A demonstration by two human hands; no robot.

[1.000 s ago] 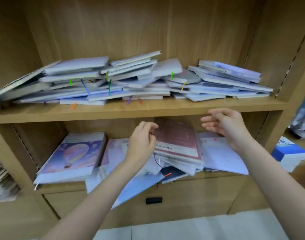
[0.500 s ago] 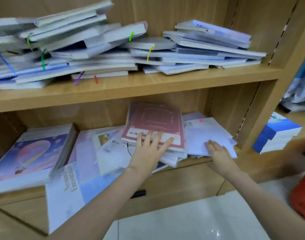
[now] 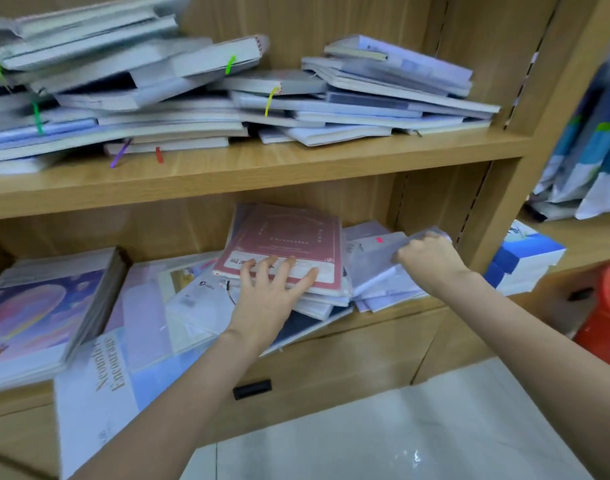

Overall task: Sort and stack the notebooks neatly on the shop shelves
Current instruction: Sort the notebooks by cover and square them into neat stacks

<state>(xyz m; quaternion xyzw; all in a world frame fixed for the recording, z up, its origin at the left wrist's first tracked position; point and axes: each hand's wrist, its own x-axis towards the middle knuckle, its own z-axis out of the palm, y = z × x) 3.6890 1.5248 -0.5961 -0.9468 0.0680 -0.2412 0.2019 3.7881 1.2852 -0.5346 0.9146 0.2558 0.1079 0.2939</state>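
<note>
On the lower wooden shelf (image 3: 393,315), the left hand (image 3: 267,294) presses spread, straight fingers on the dusty-red notebook with a white label band (image 3: 289,244) topping a leaning pile, while the right hand (image 3: 425,259) has its grip curled around pale lilac plastic-wrapped notebooks (image 3: 376,271) just beside it.

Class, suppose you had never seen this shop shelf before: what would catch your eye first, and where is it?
Probably the red notebook topping a messy pile on the lower shelf, with the left hand spread flat on its front edge. Beside it, the right hand grips pale notebooks by the shelf's right wall. Above, the upper shelf carries untidy, overlapping stacks with coloured ribbon markers.
</note>
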